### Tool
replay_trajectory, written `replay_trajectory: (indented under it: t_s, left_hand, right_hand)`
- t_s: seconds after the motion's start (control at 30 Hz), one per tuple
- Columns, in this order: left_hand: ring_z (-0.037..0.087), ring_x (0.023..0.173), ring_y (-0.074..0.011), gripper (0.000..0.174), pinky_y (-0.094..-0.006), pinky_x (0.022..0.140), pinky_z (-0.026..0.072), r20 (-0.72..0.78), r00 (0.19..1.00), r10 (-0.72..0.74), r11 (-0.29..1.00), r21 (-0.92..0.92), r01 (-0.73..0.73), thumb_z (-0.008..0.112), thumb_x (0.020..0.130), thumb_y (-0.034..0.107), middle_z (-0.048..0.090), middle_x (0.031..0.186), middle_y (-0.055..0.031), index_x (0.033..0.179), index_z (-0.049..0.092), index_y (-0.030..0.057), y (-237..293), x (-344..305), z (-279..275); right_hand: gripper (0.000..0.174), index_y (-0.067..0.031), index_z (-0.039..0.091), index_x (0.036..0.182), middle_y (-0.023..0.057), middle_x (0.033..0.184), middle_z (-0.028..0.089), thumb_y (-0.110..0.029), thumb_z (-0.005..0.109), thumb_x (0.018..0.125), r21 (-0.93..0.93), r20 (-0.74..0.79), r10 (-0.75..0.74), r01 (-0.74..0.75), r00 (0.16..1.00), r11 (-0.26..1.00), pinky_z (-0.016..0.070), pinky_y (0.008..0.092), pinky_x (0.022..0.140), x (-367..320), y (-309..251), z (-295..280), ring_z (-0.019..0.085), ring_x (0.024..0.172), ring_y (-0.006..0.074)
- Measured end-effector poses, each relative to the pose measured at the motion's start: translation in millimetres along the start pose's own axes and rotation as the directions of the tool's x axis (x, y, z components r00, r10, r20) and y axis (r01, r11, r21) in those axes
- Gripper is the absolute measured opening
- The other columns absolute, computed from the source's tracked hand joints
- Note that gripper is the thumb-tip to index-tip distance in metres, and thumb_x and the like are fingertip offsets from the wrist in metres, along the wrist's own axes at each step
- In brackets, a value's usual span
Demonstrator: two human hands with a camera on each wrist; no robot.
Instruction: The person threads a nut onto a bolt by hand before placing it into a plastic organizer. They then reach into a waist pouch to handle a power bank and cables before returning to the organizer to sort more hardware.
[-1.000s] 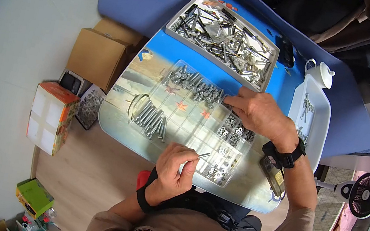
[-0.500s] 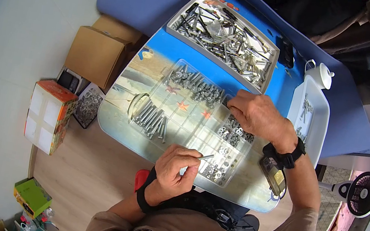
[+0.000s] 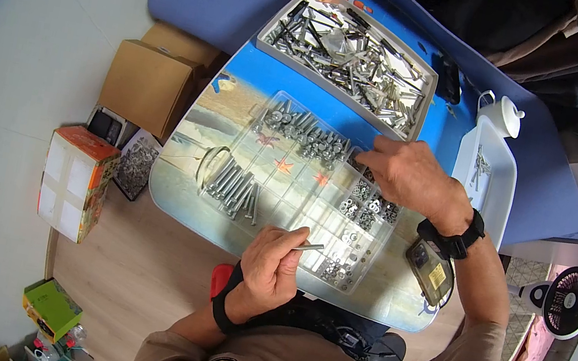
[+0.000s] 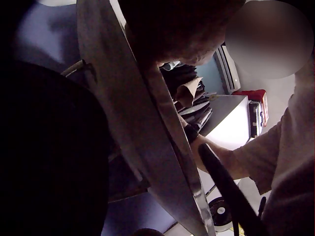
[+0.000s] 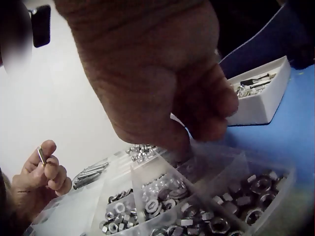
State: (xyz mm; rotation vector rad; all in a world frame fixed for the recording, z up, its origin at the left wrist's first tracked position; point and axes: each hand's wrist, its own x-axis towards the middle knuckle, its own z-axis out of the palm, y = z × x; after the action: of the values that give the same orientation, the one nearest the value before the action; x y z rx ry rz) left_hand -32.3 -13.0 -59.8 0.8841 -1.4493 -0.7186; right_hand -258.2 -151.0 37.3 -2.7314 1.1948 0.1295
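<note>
Low in front of the body, my left hand (image 3: 271, 266) pinches a slim metal bolt (image 3: 310, 247) between thumb and fingers. The right wrist view shows this bolt (image 5: 41, 155) as well, its end standing out from the fingertips. My right hand (image 3: 413, 178) reaches down into a back compartment of the clear divided organizer (image 3: 298, 217). Its fingertips are hidden, so I cannot tell whether they grasp anything. Close to that hand, compartments hold nuts (image 5: 219, 223) and washers (image 5: 152, 205). Bolts with wide heads (image 3: 312, 138) fill the organizer's back row; long bolts (image 3: 232, 184) lie at its left.
Behind the organizer stands a shallow box (image 3: 266, 47) of mixed screws and bolts. A white tray (image 3: 503, 191) with a few screws is at the right, near a white lidded pot (image 3: 505, 116). A dark device (image 3: 429, 271) lies by the right forearm. Cardboard boxes (image 3: 143, 85) stand left of the table.
The bolt in my left hand has tilted to lie more level, and the left fingers have shifted around it. My right hand stays at the same compartment, its fingers moving slightly.
</note>
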Motion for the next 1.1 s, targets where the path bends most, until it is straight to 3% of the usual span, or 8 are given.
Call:
replay_trajectory:
  t_s: [0.13,0.37,0.67,0.77,0.83,0.87,0.93,1.1]
  left_hand:
    - [0.064,0.077,-0.0248,0.022,-0.0327,0.069,0.0515,0.031,0.998,0.056,0.997,0.055,-0.058,0.059,0.095,-0.002,0.069,0.090,-0.0152,0.117,0.062,-0.0022,1,5,-2]
    - [0.064,0.075,-0.0247,0.015,-0.0329,0.069,0.0513,0.003,0.999,0.034,0.999,0.037,-0.034,0.058,0.097,0.001,0.069,0.090,-0.0155,0.111,0.062,-0.0021,0,2,1]
    - [0.064,0.075,-0.0248,0.013,-0.0316,0.068,0.0504,0.004,0.999,0.040,0.999,0.000,-0.040,0.057,0.099,0.005,0.071,0.088,-0.0155,0.110,0.057,-0.0020,-2,0,0]
    - [0.064,0.074,-0.0245,0.014,-0.0317,0.068,0.0502,0.021,0.999,0.029,0.999,0.022,-0.029,0.058,0.098,0.004,0.072,0.088,-0.0154,0.111,0.057,-0.0014,-2,1,0]
    - [0.064,0.074,-0.0242,0.015,-0.0319,0.068,0.0502,0.021,0.999,0.027,1.000,0.011,-0.028,0.060,0.097,0.003,0.072,0.087,-0.0149,0.111,0.058,-0.0011,-2,0,-1]
    - [0.064,0.074,-0.0242,0.015,-0.0319,0.068,0.0502,0.019,1.000,0.026,1.000,0.012,-0.026,0.060,0.097,0.003,0.072,0.087,-0.0149,0.111,0.058,-0.0011,-1,1,-1]
    - [0.064,0.073,-0.0238,0.015,-0.0315,0.067,0.0495,0.022,0.999,0.034,0.999,-0.008,-0.034,0.064,0.094,0.000,0.073,0.085,-0.0138,0.109,0.060,-0.0009,-1,1,0]
    - [0.064,0.071,-0.0232,0.015,-0.0314,0.065,0.0483,0.006,0.997,0.072,0.997,-0.014,-0.072,0.067,0.090,-0.002,0.072,0.083,-0.0123,0.104,0.063,-0.0007,-3,3,1]
  right_hand:
    - [0.009,-0.0030,0.065,0.082,0.0106,0.081,0.061,-0.004,0.065,0.074,-0.047,-0.030,-0.027,0.025,0.999,0.999,0.0540,0.0407,0.065,1,0,6,0.066,0.073,0.0286]
    - [0.010,-0.0052,0.066,0.087,0.0073,0.079,0.061,-0.003,0.068,0.077,-0.104,-0.035,-0.096,0.092,0.995,0.990,0.0531,0.0386,0.061,1,9,6,0.065,0.070,0.0269]
    - [0.011,-0.0035,0.072,0.093,0.0129,0.086,0.068,-0.008,0.069,0.083,0.250,-0.134,0.032,0.003,0.990,0.968,0.0548,0.0380,0.072,-2,11,3,0.067,0.080,0.0304]
    - [0.011,-0.0017,0.073,0.097,0.0099,0.085,0.071,-0.003,0.070,0.086,0.408,-0.211,0.070,0.023,0.975,0.913,0.0547,0.0332,0.069,-5,-4,1,0.068,0.076,0.0236]
    - [0.013,0.0005,0.073,0.100,0.0057,0.083,0.071,0.001,0.071,0.088,0.851,0.005,0.382,-0.205,0.924,0.484,0.0541,0.0270,0.065,-14,-25,5,0.067,0.072,0.0135]
    - [0.013,0.0005,0.073,0.100,0.0057,0.083,0.071,0.001,0.071,0.088,0.850,0.007,0.380,-0.205,0.925,0.484,0.0541,0.0270,0.065,-18,-33,7,0.067,0.072,0.0135]
    - [0.012,0.0022,0.073,0.100,0.0036,0.084,0.071,0.003,0.071,0.088,0.977,0.128,0.395,-0.185,0.910,0.108,0.0538,0.0230,0.063,-28,-48,12,0.064,0.072,0.0080]
    - [0.008,0.0028,0.072,0.094,0.0044,0.083,0.070,0.004,0.074,0.086,0.993,0.116,0.370,-0.106,0.922,-0.045,0.0546,0.0227,0.063,-42,-89,27,0.065,0.071,0.0082]
